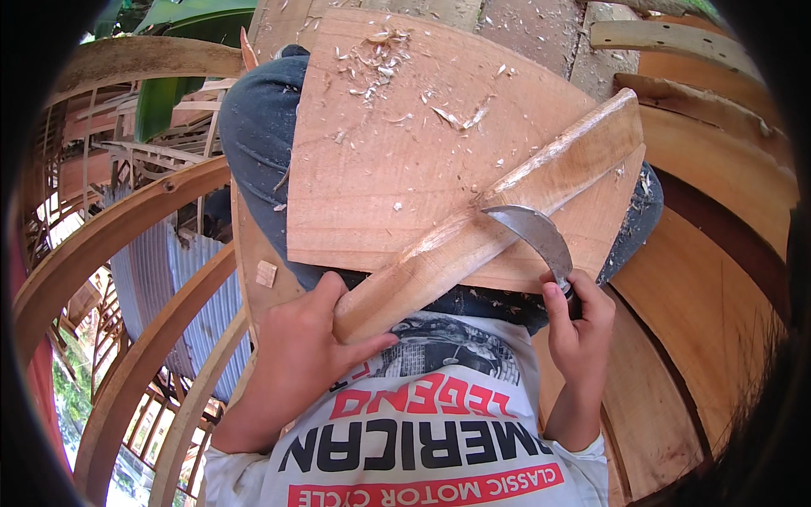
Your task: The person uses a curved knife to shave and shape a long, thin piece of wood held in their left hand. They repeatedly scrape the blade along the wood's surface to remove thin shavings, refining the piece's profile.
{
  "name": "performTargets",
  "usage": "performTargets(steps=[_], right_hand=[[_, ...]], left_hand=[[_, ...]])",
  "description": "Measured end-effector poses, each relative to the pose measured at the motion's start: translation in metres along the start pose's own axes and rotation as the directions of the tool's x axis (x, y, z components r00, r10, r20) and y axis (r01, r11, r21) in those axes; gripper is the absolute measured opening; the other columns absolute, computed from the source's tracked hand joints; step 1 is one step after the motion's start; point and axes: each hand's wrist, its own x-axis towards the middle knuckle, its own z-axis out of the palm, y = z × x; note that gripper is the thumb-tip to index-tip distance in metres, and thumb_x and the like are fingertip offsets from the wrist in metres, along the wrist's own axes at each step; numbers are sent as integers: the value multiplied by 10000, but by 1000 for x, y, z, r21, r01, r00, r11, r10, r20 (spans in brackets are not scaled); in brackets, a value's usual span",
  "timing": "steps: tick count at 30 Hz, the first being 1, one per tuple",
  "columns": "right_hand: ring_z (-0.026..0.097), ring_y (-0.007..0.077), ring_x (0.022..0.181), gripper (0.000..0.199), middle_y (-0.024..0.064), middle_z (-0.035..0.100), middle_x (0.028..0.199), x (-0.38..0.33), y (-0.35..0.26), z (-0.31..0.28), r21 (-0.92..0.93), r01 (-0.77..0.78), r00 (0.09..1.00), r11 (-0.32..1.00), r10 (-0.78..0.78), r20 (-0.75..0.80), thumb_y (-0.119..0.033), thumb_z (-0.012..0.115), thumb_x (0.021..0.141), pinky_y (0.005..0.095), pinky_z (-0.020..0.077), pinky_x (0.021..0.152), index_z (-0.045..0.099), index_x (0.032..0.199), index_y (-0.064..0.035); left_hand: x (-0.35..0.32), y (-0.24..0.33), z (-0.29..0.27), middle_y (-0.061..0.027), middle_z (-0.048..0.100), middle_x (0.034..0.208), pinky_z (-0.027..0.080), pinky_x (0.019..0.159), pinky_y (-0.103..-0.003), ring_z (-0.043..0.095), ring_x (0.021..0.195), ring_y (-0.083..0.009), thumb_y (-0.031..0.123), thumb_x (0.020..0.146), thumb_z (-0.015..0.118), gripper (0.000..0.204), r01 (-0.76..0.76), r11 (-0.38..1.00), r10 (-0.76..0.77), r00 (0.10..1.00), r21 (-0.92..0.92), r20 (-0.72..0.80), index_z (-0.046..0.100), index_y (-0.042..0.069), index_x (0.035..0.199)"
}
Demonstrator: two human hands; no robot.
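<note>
my left hand (296,342) grips the wooden bar (460,241), probably for steadiness; right hand (585,317) grips the curved knife (542,234), blade ahead.

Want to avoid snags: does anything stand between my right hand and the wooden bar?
Only the curved knife in your right hand, its tip apparently meeting the wooden bar near mid-length. Nothing else visible intervenes; the shavings heap lies farther up the board.

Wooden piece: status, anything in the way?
Left grip on wooden piece, near end. Right grip on curved knife, blade at wooden piece. Loose shavings scattered on board underneath.
</note>
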Motion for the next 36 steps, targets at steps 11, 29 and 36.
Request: performTargets(steps=[11, 29, 36], right_hand=[[498, 304, 445, 333, 148, 478, 536, -1, -12, 3, -170, 88, 989, 982, -65, 132, -207, 690, 827, 342, 378, 422, 482, 651, -17], [346, 231, 479, 422, 129, 408, 528, 43, 38, -45, -384, -176, 937, 906, 36, -347, -305, 555, 940, 345, 318, 462, 513, 694, 35], [338, 88, 532, 458, 3, 385, 559, 17, 24, -37, -212, -98, 977, 972, 53, -207, -326, 493, 973, 281, 285, 468, 456, 674, 18]], left_hand=[[2, -4, 8, -156, 634, 772, 476, 567, -296, 634, 654, -203, 232, 780, 742, 375, 151, 926, -50, 957, -345, 285, 564, -8, 1007], [-19, 1, 24, -173, 577, 607, 445, 478, -398, 610, 571, -355, 204, 839, 676, 276, -47, 979, 73, 989, -196, 130, 468, 29, 886], [-14, 7, 25, -240, 552, 656, 420, 523, -421, 575, 644, -433, 161, 819, 689, 280, -17, 955, 52, 993, -296, 110, 468, -11, 839]])
